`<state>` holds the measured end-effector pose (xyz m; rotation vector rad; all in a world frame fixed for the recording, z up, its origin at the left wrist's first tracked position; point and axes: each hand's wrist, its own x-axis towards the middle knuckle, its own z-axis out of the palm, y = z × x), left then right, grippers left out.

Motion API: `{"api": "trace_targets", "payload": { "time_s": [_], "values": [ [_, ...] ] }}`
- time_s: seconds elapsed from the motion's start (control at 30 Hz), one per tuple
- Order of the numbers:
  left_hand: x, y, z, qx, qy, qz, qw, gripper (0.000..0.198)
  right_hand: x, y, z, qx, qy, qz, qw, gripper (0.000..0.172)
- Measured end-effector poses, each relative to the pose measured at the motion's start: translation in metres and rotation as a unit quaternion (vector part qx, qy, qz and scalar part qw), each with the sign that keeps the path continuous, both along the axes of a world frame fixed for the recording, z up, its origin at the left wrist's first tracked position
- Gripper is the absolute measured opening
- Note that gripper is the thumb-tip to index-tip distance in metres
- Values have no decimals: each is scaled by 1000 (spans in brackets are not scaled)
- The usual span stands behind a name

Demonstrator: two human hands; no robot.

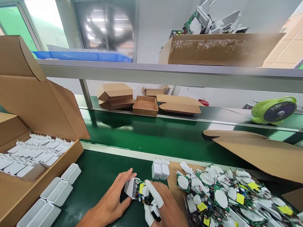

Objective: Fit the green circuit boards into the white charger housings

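My left hand [110, 200] grips a small white plastic case [130, 188] between thumb and fingers. In my right hand [169, 203], which wears white finger covers, is a circuit board [141, 189] with a yellow-wrapped part. The board sits at the open end of the case; how far inside it reaches I cannot tell. Just beyond my hands, two white cases [156, 170] stand side by side. To the right lies a heap of circuit boards [221, 197] with white plastic parts. Several open white cases [59, 193] line up at the left.
An open cardboard box [75, 154] at the left holds rows of white units. Behind the bench runs a green belt [142, 132], with a cardboard sheet [260, 151] on its right. A green fan [274, 110] stands farther back. Overhead, a shelf [146, 71] carries a box of boards [213, 49].
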<state>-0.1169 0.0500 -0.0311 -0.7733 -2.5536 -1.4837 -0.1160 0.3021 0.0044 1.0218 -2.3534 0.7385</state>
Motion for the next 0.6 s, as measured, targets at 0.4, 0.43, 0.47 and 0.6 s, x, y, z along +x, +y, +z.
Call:
{"api": "trace_targets", "payload": {
  "time_s": [0.4,0.43,0.47,0.6],
  "values": [
    [3,4,1,-5,-11,-13,1000,89,8,-5,14,111,-99,-22,989,79],
    [3,4,1,-6,-12,-12,1000,90,8,-5,13,116,-101,-17,988,75],
    [3,4,0,-7,-13,-11,1000,91,8,-5,12,119,-102,-11,988,72],
    [3,4,-3,-4,-9,-6,1000,90,9,-5,10,102,-92,-9,990,75]
  ]
}}
